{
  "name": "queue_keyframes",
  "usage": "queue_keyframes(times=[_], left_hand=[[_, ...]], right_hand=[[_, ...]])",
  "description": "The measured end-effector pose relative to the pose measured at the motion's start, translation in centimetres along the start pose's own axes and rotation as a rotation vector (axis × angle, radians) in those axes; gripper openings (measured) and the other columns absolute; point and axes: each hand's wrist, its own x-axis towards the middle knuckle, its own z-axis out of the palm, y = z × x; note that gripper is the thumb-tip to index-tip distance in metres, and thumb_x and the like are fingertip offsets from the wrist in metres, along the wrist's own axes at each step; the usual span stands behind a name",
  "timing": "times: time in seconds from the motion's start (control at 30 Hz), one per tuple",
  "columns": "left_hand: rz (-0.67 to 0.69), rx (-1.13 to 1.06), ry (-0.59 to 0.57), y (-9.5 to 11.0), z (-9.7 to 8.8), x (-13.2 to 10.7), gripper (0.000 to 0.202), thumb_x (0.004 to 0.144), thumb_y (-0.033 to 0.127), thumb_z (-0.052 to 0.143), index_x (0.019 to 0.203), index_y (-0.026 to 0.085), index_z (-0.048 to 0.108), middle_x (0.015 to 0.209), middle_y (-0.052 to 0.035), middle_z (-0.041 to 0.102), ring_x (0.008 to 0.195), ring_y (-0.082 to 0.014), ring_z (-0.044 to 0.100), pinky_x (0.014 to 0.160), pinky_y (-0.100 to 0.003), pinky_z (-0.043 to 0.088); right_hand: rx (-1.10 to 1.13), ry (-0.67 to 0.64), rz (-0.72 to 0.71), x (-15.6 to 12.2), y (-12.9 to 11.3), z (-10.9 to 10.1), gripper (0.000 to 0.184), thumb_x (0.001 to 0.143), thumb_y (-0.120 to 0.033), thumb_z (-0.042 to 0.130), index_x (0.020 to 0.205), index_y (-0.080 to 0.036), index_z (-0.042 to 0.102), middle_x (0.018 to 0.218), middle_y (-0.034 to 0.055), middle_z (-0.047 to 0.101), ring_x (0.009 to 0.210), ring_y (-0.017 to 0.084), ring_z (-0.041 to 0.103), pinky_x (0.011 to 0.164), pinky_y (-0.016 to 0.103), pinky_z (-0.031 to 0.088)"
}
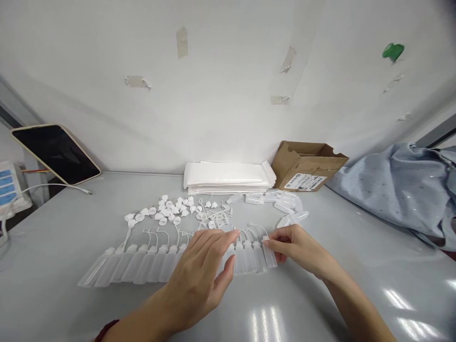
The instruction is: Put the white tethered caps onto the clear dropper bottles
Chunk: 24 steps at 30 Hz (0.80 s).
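Small assembly workshop, seemingly: bottles point(134, 265) lined up, loose white caps point(171, 209), stacked mailers point(228, 175), cardboard box point(306, 164) with label point(304, 182).

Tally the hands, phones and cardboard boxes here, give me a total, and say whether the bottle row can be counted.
Left hand plus right hand: 2
Phone: 1
Box: 1
Total: 4
Bottles: no exact count, the left hand hides some.

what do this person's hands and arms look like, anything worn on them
The left hand and right hand are ungloved, with no visible rings. A dark red band shows on the left arm; the right arm shows no sleeve.
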Motion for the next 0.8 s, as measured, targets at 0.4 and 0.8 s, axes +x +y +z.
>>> queue_keyframes(times=[0.4, 0.8], left_hand=[[-0.002, -0.018, 0.01, 0.09, -0.14, 0.26, 0.044, 0.086, -0.001, 0.051, 0.128, 0.008, 0.042, 0.098, -0.0095, 0.062, 0.094, -0.0209, 0.055, 0.081, -0.038, 0.048], [-0.004, -0.032, 0.012, 0.04, -0.05, 0.24, 0.043, 0.086, -0.001, 0.05, 0.127, 0.008, 0.043, 0.098, -0.0098, 0.063, 0.094, -0.0205, 0.056, 0.081, -0.038, 0.048]], right_hand=[[-0.108, -0.003, -0.019, 0.1, 0.32, 0.14, 0.027, 0.082, -0.034, 0.054, 0.068, -0.014, 0.067, 0.058, 0.0015, 0.059, 0.059, 0.016, 0.055, 0.058, 0.028, 0.04], [-0.133, 0.015, -0.033, 0.16, 0.35, 0.23, 0.022, 0.079, -0.031, 0.055, 0.069, -0.015, 0.067, 0.06, 0.0014, 0.06, 0.059, 0.017, 0.056, 0.059, 0.029, 0.042]])
